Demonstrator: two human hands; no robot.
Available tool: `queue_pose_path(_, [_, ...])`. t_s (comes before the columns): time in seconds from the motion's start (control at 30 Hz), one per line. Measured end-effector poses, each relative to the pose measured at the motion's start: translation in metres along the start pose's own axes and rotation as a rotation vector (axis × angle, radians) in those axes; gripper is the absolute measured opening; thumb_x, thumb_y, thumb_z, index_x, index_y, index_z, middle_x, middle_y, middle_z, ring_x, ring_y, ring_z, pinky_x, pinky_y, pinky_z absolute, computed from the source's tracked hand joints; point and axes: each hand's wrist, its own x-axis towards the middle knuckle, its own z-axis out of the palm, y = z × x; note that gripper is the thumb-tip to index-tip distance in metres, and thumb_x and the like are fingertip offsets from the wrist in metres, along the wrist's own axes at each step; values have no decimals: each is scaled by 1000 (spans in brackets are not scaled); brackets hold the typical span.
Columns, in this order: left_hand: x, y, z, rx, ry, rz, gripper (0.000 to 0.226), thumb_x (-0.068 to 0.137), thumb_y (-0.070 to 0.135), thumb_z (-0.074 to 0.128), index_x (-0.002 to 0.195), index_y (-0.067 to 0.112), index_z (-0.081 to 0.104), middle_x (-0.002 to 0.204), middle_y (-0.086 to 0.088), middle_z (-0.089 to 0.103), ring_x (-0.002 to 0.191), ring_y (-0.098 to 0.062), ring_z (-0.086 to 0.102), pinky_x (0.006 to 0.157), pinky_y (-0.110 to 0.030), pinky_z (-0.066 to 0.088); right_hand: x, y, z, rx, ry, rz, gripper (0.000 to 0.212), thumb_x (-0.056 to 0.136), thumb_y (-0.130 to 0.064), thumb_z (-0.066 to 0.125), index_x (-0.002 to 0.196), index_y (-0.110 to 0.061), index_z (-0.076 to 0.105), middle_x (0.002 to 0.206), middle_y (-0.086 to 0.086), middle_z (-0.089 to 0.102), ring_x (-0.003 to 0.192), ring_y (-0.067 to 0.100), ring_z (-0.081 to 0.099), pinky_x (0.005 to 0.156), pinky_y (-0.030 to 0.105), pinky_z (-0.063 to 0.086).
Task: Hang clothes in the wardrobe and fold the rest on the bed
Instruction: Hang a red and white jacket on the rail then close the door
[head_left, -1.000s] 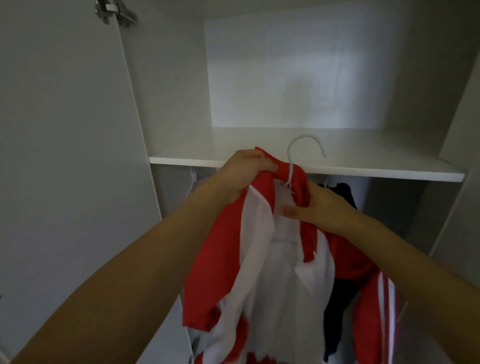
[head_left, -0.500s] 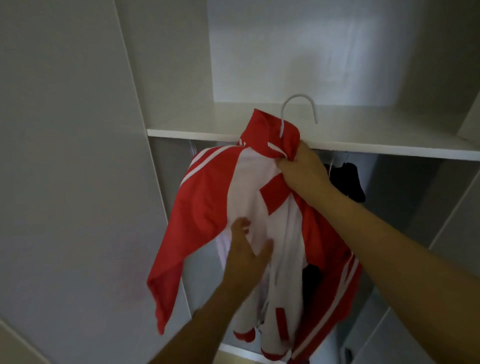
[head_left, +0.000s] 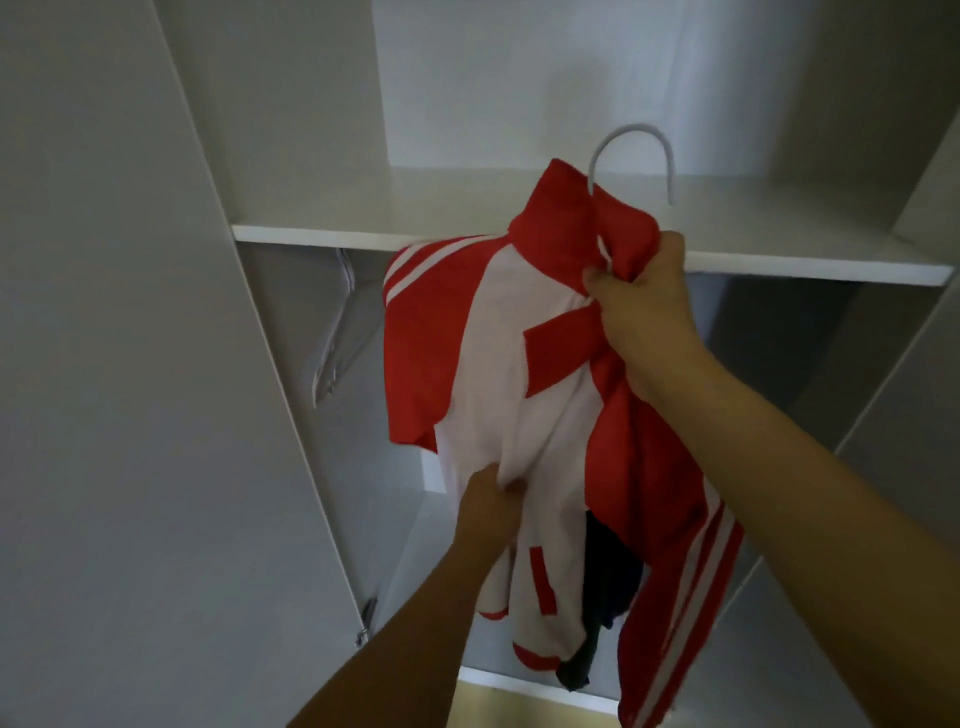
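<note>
A: Jacket (head_left: 498, 374): what is it made of, and where is it sitting?

B: It is showing as soft, limp cloth in red and white panels, with white stripes running down the red sleeves. It is hanging in the air in front of the open wardrobe (head_left: 291, 130), on a hanger (head_left: 631, 150) whose thin, pale, curved hook is sticking up out of the red collar. The hook is not resting on anything; it is showing against the shelf (head_left: 322, 234).

A: What are the hands doing?

B: The right hand (head_left: 644, 306) is gripping the bunched collar just below the hook, fingers curled tight round the fabric. The left hand (head_left: 491, 506) is pinching a fold of the white front panel lower down, and the cloth is gathering into creases at that point.

A: And the wardrobe itself?

B: It is presenting smooth, flat, matte white panels. The upper compartment above the shelf is showing only its bare walls. In the lower compartment, a second hanger (head_left: 340, 332), pale and angular, is hanging at the left, apart from the jacket. A dark garment (head_left: 608, 577) is hanging behind the jacket, mostly hidden; its material cannot be told.
</note>
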Motion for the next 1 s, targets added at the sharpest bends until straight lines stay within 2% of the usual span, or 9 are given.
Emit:
queue_pose_path(0.17, [16, -7, -27, -297, 108, -112, 15, 96, 29, 54, 105, 23, 66, 96, 8, 65, 96, -17, 60, 83, -32, 46, -4, 12, -39, -218, 100, -133, 38, 92, -18, 59, 115, -23, 29, 87, -5, 58, 70, 4, 63, 64, 22, 55])
queue_pose_path(0.23, [18, -8, -53, -181, 209, -11, 18, 94, 28, 58, 82, 18, 67, 79, 3, 65, 79, -16, 59, 71, -29, 48, -13, 27, -52, -324, 76, -195, 42, 96, -21, 51, 128, -28, 24, 98, 5, 63, 81, 17, 66, 76, 35, 57])
queue_pose_path(0.37, [23, 9, -100, 172, 254, 203, 27, 91, 31, 63, 72, 11, 64, 67, -4, 63, 60, -5, 51, 59, -23, 42, -38, 74, -70, -571, -12, -303, 33, 94, -14, 47, 122, -30, 46, 117, 5, 50, 92, 18, 53, 76, 24, 39])
queue_pose_path(0.47, [23, 40, -117, 243, 161, 287, 15, 89, 26, 65, 74, 24, 66, 70, 12, 65, 62, 5, 55, 58, -13, 43, -50, 118, -75, -511, -49, -49, 33, 72, 7, 48, 74, -24, 56, 93, 7, 50, 75, 20, 49, 65, 25, 33])
queue_pose_path(0.53, [21, 58, -115, 294, 84, 353, 19, 89, 21, 64, 78, 36, 67, 78, 24, 66, 72, 9, 59, 62, -5, 44, -53, 139, -75, -267, -38, 260, 36, 72, 12, 44, 66, -22, 51, 75, 8, 51, 66, 22, 48, 60, 27, 34])
queue_pose_path(0.63, [17, 74, -105, 411, -59, 409, 28, 93, 20, 59, 82, 45, 65, 84, 31, 65, 81, 12, 60, 65, -3, 43, -60, 155, -69, -117, -5, 535, 18, 83, -14, 57, 73, -25, 46, 78, 5, 53, 70, 23, 54, 59, 30, 40])
queue_pose_path(0.77, [13, 80, -92, 513, -197, 461, 22, 95, 20, 56, 94, 36, 70, 89, 26, 67, 87, 11, 60, 74, -9, 44, -80, 163, -49, -300, -86, 379, 24, 83, -60, 54, 78, -37, 58, 109, -2, 42, 83, 16, 55, 68, 26, 41])
queue_pose_path(0.83, [10, 76, -85, 512, -237, 482, 22, 94, 17, 57, 96, 33, 71, 91, 25, 68, 88, 9, 61, 76, -7, 44, -96, 167, -39, -355, -218, 292, 15, 94, -48, 47, 103, -47, 58, 122, -6, 33, 93, 19, 52, 84, 31, 41])
queue_pose_path(1.0, [11, 65, -67, 515, -317, 446, 22, 92, 15, 59, 94, 34, 71, 89, 24, 69, 86, 7, 63, 76, -5, 44, -128, 181, -22, -255, -459, 265, 47, 93, -32, 43, 135, -51, 37, 131, -17, 29, 105, 6, 46, 98, 28, 40])
